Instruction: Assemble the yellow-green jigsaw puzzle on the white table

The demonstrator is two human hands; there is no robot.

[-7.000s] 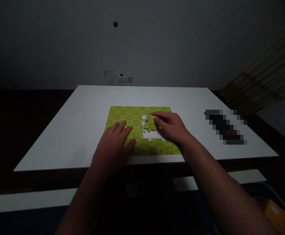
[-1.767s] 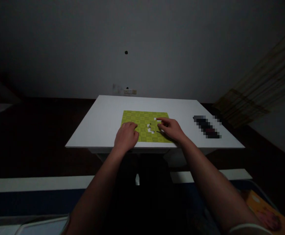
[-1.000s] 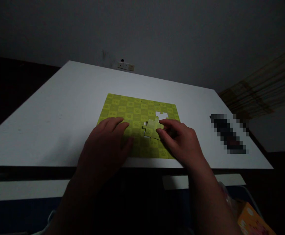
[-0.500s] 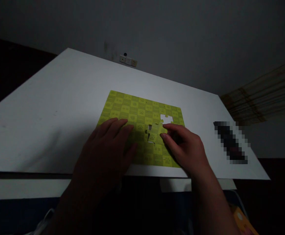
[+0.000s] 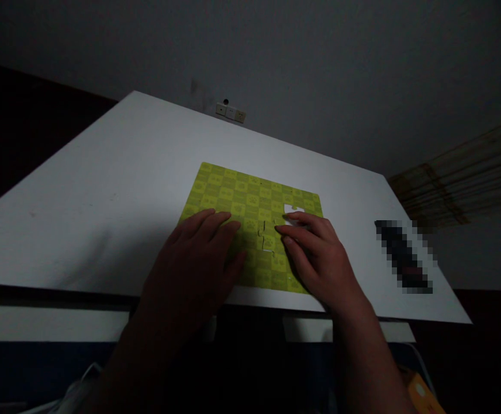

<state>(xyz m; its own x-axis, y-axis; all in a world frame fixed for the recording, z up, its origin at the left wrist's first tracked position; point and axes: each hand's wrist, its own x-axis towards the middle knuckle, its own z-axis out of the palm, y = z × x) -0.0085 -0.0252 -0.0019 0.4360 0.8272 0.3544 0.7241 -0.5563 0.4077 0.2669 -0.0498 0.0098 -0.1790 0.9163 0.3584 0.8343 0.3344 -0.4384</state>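
A yellow-green checked jigsaw puzzle point(image 5: 242, 195) lies flat on the white table, with one white gap point(image 5: 293, 211) near its right side. My left hand point(image 5: 194, 259) rests flat on the lower left of the puzzle, fingers spread. My right hand point(image 5: 315, 253) lies on the lower right, its fingertips beside the gap. A puzzle piece point(image 5: 268, 234) sits level with its neighbours just left of those fingers, thin seams around it. Neither hand appears to hold anything. The puzzle's lower right is partly hidden under my right hand.
A dark pixelated object point(image 5: 403, 256) lies on the table's right side. A row of wall sockets point(image 5: 231, 112) sits behind the far edge. A striped curtain point(image 5: 444, 195) hangs at right. An orange item point(image 5: 418, 394) shows at the bottom right, below the table.
The loose piece has gone from lying askew to sitting level in the puzzle. My right hand has slid up toward the white gap, and the view has tilted slightly.
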